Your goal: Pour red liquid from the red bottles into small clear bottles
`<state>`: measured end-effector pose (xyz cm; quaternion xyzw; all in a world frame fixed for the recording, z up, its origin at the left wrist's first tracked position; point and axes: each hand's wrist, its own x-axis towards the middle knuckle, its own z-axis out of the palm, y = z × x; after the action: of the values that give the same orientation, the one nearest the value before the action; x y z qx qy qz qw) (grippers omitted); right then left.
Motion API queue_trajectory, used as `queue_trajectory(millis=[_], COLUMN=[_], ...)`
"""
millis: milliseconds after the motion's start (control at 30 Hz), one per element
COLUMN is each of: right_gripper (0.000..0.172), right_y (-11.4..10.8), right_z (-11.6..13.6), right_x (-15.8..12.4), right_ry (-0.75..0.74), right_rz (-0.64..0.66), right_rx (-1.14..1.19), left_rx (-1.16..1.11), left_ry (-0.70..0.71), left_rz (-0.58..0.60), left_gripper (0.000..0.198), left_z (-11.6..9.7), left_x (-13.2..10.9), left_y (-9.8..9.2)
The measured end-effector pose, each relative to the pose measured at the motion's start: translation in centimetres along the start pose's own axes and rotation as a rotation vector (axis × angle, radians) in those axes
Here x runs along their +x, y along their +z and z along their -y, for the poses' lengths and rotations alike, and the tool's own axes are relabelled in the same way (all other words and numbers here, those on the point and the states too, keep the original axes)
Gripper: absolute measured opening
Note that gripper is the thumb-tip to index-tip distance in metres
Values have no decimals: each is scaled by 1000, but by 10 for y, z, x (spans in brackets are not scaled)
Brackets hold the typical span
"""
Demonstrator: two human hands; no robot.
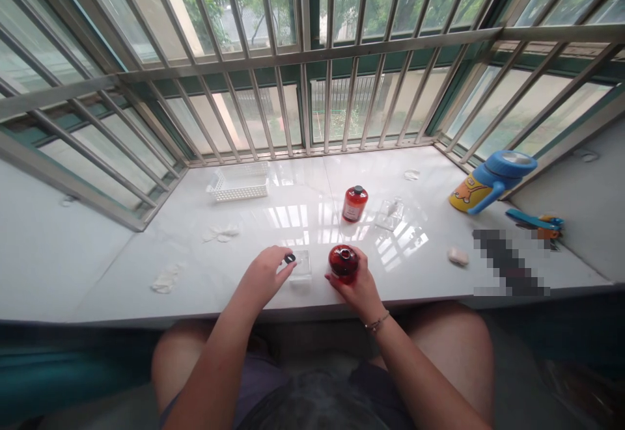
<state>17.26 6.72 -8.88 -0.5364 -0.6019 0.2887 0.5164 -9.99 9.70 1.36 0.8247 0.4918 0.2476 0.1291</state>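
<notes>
My left hand [267, 275] pinches a small black bottle cap [290, 258] between thumb and fingers. Just beside it on the white sill stands a clear, square glass container [301, 266], partly behind the thumb. My right hand [359, 283] is wrapped round a red bottle [343, 262], upright and uncapped, its round mouth showing on top. Farther back, a second red bottle [355, 206] stands with its black cap on and a pale label in front. To its right is another clear glass piece [390, 215], hard to make out among the reflections.
A white perforated basket [239, 189] sits at the back left. Crumpled white tissues or gloves [221, 233] lie on the left. On the right are a blue-yellow tumbler [491, 183], a teal tool [534, 222], a pinkish block [458, 257] and a blurred-out dark object. Metal bars line the window.
</notes>
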Motion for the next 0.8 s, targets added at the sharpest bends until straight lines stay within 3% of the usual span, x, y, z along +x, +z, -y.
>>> queue_trajectory(millis=[133, 233, 400, 567, 800], right_gripper=[88, 88, 88, 88, 87], right_y=[0, 0, 0, 0, 0], right_z=[-1, 0, 1, 0, -1], right_x=[0, 0, -1, -1, -1], right_ry=[2, 4, 4, -12, -16], right_rz=[-2, 2, 11, 5, 10], right_rx=[0, 2, 8, 3, 1], left_rx=[30, 81, 105, 110, 72], left_ry=[58, 14, 19, -11, 19], left_rz=[26, 31, 99, 55, 122], left_gripper=[23, 26, 5, 24, 6], left_z=[1, 3, 2, 2, 6], left_x=[3, 4, 9, 11, 17], left_y=[-1, -2, -3, -8, -20])
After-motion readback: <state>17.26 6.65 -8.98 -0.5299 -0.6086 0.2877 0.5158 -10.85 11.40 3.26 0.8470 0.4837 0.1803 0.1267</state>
